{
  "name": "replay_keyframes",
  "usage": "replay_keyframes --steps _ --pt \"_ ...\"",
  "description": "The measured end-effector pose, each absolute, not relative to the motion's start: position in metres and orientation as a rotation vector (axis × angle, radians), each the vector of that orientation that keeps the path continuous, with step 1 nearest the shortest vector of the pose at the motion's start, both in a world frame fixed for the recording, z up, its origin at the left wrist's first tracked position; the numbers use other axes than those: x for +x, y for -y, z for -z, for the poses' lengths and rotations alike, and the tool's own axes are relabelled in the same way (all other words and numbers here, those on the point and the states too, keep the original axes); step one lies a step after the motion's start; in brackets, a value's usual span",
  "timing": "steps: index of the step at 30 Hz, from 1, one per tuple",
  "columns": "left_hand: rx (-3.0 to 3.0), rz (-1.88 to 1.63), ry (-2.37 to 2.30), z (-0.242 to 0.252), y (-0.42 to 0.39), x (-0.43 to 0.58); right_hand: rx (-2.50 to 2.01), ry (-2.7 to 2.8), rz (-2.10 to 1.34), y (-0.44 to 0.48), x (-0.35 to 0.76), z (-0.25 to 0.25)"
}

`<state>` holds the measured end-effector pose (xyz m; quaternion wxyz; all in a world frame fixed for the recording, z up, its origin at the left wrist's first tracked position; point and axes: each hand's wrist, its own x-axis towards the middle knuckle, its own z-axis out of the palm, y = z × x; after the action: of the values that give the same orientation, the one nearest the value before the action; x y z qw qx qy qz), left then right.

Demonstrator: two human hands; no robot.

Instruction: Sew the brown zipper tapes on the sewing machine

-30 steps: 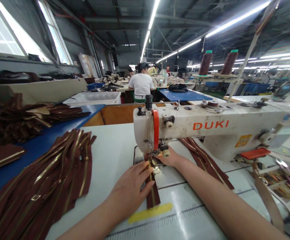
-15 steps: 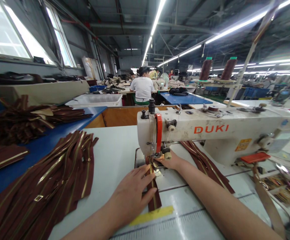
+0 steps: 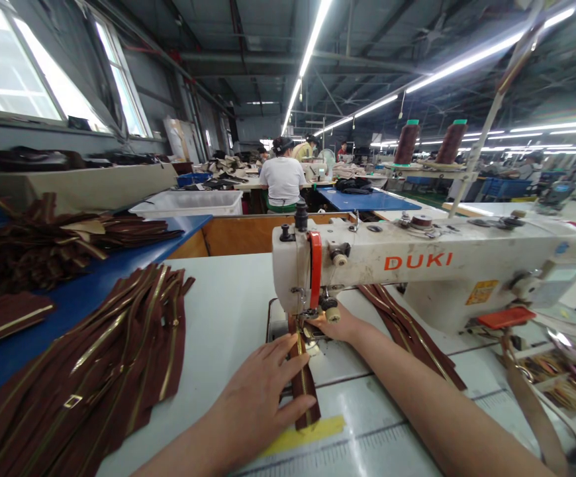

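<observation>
A brown zipper strip point(image 3: 305, 381) with gold teeth runs lengthwise beneath the needle area of a white sewing machine point(image 3: 357, 252). My left hand point(image 3: 255, 377) rests on its near part, fingers stretched and spread, with the thumb lying across the strip. Beyond the needle, my right hand point(image 3: 340, 322) reaches close to the strip's far part. The machine head and presser foot hide most of its fingers, so its grip cannot be made out.
A pile of brown zipper strips point(image 3: 134, 338) lies left, with more strips point(image 3: 412, 331) under the machine arm. A parts tray point(image 3: 561, 391) sits right. Yellow tape point(image 3: 312, 434) and a printed ruler point(image 3: 367, 447) mark the near tabletop. A person in white point(image 3: 283, 175) sits ahead.
My left thumb has slid toward me along the strip, farther from the fingers. The right hand stays almost in place. The whole view has shifted slightly.
</observation>
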<state>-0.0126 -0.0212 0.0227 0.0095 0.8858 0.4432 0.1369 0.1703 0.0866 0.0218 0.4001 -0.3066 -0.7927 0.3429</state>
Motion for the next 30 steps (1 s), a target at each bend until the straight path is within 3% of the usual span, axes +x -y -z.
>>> replay_keyframes --steps 14,24,30 --pt "2.821 -0.489 -1.467 -0.019 0.014 -0.006 -0.877 2.116 -0.767 -0.083 0.173 -0.031" --pt "2.8 -0.473 -1.433 -0.025 0.015 -0.005 -1.026 2.209 -0.285 -0.01 0.202 -0.025" --pt "2.816 -0.478 -1.441 -0.026 0.015 -0.002 -0.972 2.249 -0.252 0.004 0.197 -0.02"
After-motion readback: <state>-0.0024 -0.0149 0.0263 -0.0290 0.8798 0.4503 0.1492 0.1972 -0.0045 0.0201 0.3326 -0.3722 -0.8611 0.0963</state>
